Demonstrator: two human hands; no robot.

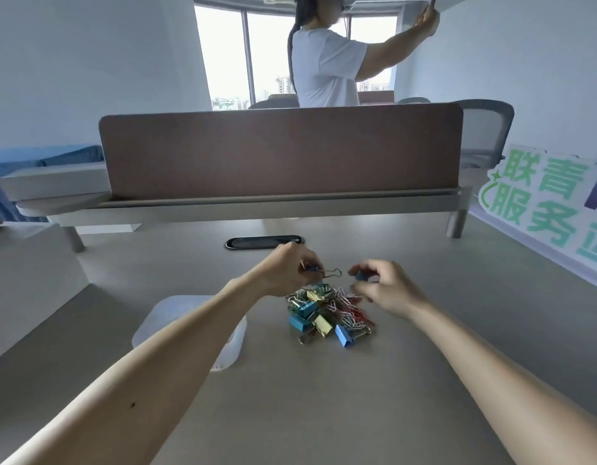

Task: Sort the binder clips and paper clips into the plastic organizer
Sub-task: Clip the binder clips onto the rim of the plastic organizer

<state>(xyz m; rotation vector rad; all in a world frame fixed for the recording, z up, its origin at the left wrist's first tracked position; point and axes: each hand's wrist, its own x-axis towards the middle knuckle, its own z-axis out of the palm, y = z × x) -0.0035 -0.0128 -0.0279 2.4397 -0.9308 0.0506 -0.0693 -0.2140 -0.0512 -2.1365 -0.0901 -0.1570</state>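
Blue binder clip point(314, 269) pinched in the left hand point(287, 273) lay sideways, its wire handle point(334, 272) pointing past the fingertips at the right hand point(382, 288), which pinched a second clip point(360, 276).

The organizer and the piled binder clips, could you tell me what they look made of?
Organizer: likely frosted plastic; its walls look milky and semi-clear. Binder clips: probably painted metal, with coloured, slightly glossy bodies and thin wire handles.

1. Over on the right, a white cut-out sign board point(538, 213) stands on the desk point(324, 397), and its top row of big green characters reads "联青".
2. The row beneath reads "服务".
3. One more green character follows, cut off at the edge and unreadable.
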